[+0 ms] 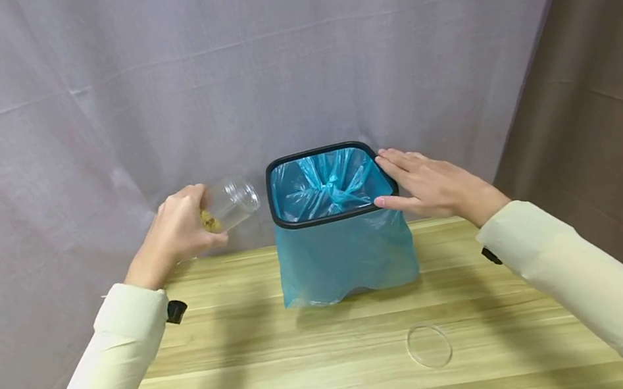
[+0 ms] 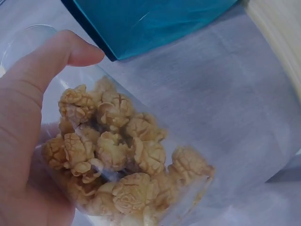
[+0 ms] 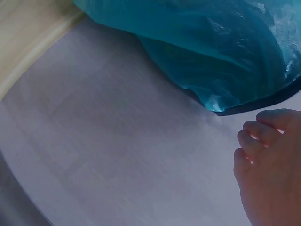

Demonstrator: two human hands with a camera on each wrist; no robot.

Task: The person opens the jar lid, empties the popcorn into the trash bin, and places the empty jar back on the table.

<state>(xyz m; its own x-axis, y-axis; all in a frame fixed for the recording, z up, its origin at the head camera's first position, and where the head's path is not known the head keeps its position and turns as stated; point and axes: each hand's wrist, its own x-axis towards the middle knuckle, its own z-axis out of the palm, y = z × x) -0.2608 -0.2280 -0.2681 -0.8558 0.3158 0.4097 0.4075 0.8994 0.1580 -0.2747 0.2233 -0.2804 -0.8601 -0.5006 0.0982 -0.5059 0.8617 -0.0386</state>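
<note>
My left hand (image 1: 181, 225) grips a clear jar (image 1: 233, 200), thumb and fingers curled round its base end. The jar is tilted, its mouth facing the bin to the right. Clumps of golden popcorn (image 2: 113, 150) fill the lower part of the jar in the left wrist view. A bin (image 1: 334, 220) with a black rim is lined with a blue plastic bag (image 1: 346, 253) that hangs over its outside. Inside, the bag is gathered into a knot. My right hand (image 1: 435, 180) lies along the bin's right rim, fingers extended, thumb over the front corner.
A thin clear ring (image 1: 429, 346) lies on the wooden table (image 1: 312, 367), in front of the bin and to its right. Close behind the table hangs a grey curtain (image 1: 296, 83). A brown cloth (image 1: 605, 113) hangs on the right.
</note>
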